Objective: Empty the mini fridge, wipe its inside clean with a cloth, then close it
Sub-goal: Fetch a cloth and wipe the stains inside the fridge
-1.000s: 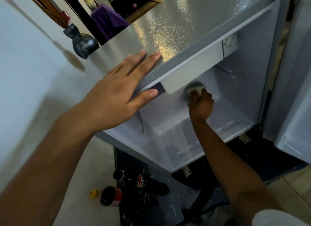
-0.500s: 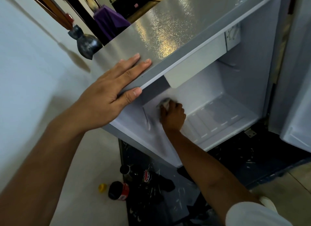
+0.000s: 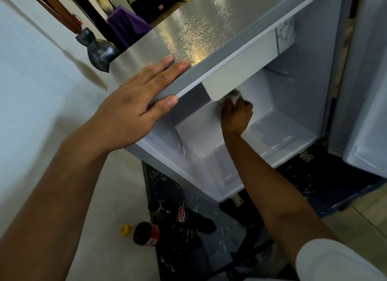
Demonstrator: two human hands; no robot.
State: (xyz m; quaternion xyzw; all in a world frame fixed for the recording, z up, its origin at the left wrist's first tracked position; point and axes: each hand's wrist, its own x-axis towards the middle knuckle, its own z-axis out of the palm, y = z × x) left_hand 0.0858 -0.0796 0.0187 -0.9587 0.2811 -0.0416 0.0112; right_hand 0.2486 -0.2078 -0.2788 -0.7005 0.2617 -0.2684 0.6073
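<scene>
The grey mini fridge [image 3: 209, 35] stands open, its white inside bare of items. My left hand [image 3: 134, 107] lies flat on the top's front left corner, fingers straight, thumb on the front edge. My right hand [image 3: 237, 117] reaches inside and grips a pale cloth [image 3: 233, 97], pressed against the back wall just below the white freezer flap [image 3: 240, 67]. Most of the cloth is hidden by my fingers and the flap.
The fridge door [image 3: 368, 92] hangs open at the right. On the dark mat [image 3: 209, 249] below lie dark soda bottles [image 3: 178, 215], a red-labelled one [image 3: 146, 233] and a yellow cap [image 3: 126, 230]. A dark vase [image 3: 98, 50] stands by the white wall on the left.
My right hand with the cloth has swept from the lower left of the back wall up and right to just under the freezer flap. My left hand stays on the top.
</scene>
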